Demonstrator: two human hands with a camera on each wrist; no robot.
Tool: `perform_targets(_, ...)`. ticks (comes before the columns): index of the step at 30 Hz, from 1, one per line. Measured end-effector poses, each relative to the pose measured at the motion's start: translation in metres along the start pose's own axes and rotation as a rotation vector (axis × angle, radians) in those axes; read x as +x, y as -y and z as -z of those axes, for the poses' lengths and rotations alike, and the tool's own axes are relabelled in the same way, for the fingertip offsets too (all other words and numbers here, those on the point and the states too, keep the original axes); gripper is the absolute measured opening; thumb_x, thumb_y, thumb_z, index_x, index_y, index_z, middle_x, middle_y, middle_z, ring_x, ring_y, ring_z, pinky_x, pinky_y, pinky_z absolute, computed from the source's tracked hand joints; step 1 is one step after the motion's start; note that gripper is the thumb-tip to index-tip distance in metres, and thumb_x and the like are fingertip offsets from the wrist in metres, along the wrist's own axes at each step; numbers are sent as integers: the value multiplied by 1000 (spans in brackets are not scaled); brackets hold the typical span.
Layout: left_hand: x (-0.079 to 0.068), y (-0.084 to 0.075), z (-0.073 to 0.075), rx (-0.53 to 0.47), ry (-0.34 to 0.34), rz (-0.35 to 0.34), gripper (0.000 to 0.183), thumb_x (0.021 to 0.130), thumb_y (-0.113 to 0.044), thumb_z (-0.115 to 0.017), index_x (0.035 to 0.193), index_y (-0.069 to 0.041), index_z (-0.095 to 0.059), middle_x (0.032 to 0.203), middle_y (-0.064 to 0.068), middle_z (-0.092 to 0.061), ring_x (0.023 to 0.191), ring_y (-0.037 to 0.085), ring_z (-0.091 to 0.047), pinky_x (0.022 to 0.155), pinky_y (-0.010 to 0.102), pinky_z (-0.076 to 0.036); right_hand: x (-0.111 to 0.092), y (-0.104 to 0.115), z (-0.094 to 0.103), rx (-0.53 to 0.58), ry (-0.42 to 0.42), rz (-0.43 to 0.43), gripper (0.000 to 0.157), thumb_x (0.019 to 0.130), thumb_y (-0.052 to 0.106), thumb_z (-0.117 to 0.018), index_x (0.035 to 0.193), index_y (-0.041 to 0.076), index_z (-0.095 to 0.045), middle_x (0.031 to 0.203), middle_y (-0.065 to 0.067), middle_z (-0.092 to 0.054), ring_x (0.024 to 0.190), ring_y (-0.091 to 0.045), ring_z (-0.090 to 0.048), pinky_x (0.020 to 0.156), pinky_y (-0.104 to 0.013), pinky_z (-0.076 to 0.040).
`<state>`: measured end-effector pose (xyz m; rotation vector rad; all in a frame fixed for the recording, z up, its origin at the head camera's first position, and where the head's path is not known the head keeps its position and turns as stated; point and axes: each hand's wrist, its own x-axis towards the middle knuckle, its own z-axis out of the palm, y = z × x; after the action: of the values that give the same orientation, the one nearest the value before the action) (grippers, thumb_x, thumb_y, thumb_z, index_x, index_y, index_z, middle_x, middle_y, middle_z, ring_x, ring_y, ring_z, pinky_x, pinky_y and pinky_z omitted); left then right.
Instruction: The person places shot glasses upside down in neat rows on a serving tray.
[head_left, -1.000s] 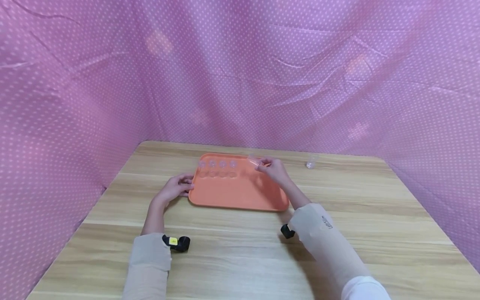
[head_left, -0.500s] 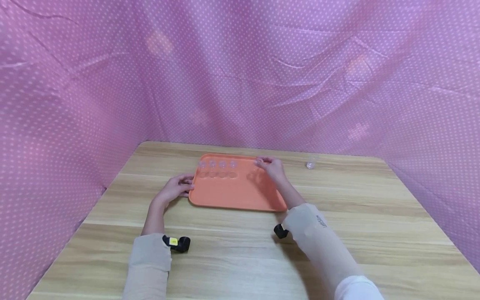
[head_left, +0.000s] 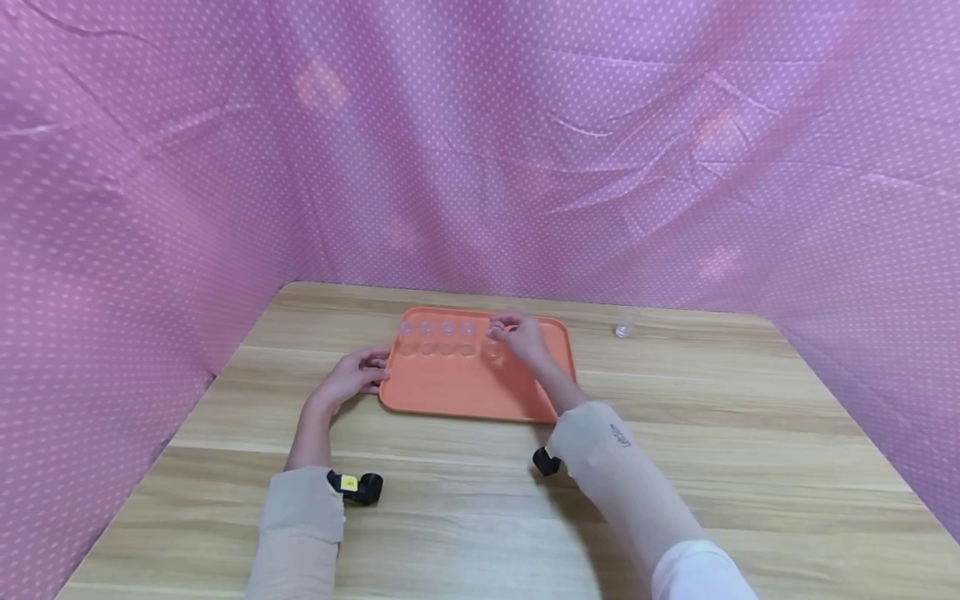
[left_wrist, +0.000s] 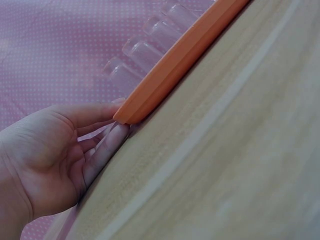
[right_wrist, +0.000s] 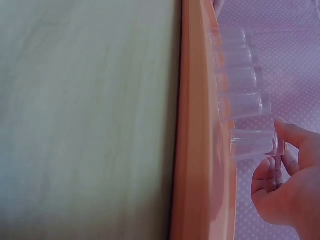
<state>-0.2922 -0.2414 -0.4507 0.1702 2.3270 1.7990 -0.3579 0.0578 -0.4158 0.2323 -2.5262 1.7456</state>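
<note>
On the wooden table (head_left: 480,517), your right hand (head_left: 521,337) pinches a clear cup (head_left: 492,340) on the orange tray (head_left: 465,387); your left hand (head_left: 351,377), fingers relaxed, touches the tray's edge.

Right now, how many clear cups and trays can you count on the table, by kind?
Clear cups standing on the orange tray: 5, one of them pinched by the right hand
Clear cup alone on the table: 1
Orange tray: 1
Total: 7
</note>
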Motion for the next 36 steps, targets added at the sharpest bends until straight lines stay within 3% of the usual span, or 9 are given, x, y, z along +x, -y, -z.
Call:
perform_targets(9, 2, -1, 0, 14, -13, 16, 50, 91, -5, -56, 135, 6, -36, 116, 22, -47, 90, 20, -55, 74, 30, -53, 2, 1, -10, -20, 7, 28, 21, 79, 0, -65, 99, -5, -67, 91, -12, -65, 62, -9, -45, 50, -16, -36)
perform_targets(36, 4, 0, 2, 5, -6, 18, 51, 91, -6, -56, 136, 7, -36, 118, 23, -46, 90, 19, -56, 75, 30, -53, 4, 0, -16, -23, 2, 4, 21, 79, -1, -66, 100, -3, -67, 93, -11, -61, 66, -11, -47, 54, -16, -39)
